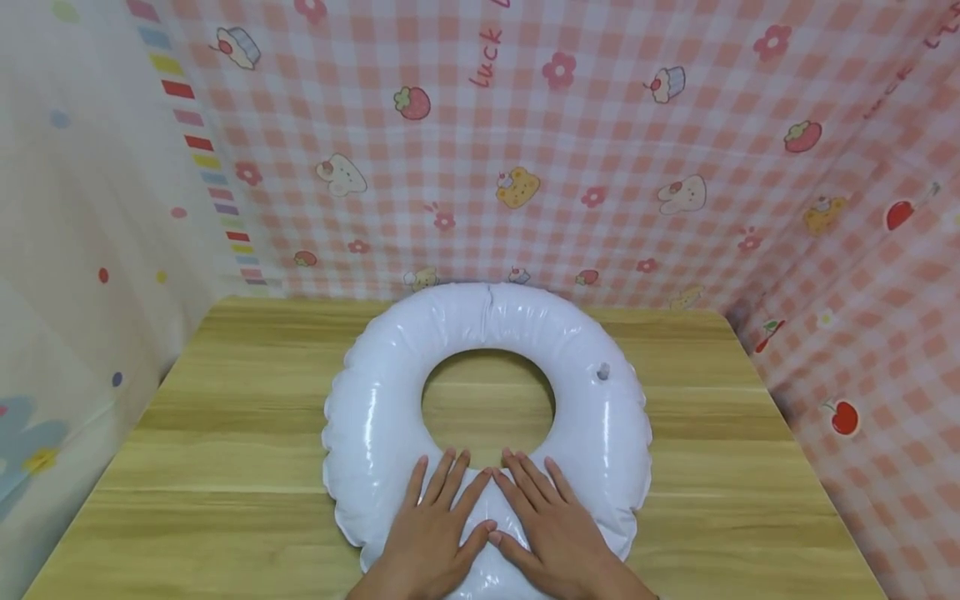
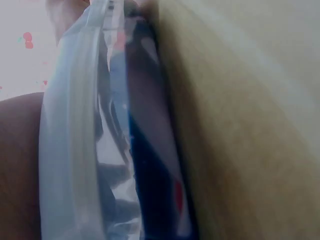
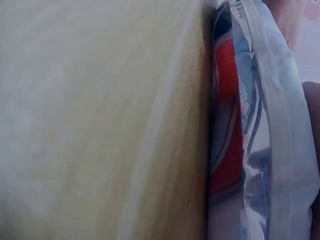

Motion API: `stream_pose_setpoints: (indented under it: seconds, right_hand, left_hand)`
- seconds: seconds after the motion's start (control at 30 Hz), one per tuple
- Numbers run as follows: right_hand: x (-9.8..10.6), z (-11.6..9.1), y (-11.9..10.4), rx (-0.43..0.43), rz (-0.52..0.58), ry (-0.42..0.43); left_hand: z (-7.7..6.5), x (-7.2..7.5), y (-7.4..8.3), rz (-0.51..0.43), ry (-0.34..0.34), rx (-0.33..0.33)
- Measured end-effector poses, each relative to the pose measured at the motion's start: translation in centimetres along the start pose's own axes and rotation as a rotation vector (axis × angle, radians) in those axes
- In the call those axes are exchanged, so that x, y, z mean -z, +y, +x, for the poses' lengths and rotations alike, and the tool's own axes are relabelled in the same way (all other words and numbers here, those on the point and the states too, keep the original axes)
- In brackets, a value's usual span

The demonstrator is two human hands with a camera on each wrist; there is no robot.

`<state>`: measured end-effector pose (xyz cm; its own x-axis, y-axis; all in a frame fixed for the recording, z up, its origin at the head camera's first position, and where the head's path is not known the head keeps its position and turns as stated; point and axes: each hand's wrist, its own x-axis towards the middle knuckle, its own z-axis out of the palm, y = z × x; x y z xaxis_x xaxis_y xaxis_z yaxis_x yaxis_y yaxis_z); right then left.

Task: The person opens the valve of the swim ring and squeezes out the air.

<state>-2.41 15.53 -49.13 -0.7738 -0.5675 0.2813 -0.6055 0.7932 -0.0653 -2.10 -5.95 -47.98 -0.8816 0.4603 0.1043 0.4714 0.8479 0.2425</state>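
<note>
A white inflatable swim ring (image 1: 375, 375), puffed up and wrinkled along its seam, lies flat on the wooden table. Its small clear valve (image 1: 603, 372) sticks up on the right side. On the near part of the ring rest my left hand (image 1: 435, 533) and my right hand (image 1: 562, 533), palms down, fingers straight and spread. Their thumbs and index fingertips come together at the middle, and the other fingertips reach the inner edge of the hole. Both wrist views show the ring's side seam close up, with dark blue on the underside at left and a red patch (image 3: 227, 165) at right.
The wood-grain table (image 1: 225, 467) extends to both sides of the ring. A pink checked cloth (image 1: 600, 133) with cartoon prints hangs behind and along the right. At the left hangs a pale cloth (image 1: 90, 208) with coloured dots.
</note>
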Motion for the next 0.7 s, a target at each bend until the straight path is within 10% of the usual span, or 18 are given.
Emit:
stream_pose_setpoints:
  seconds: [0.7]
  right_hand:
    - [0.23, 0.11, 0.39, -0.071, 0.162, -0.103]
  left_hand:
    - [0.48, 0.42, -0.82, -0.156, -0.087, 0.025]
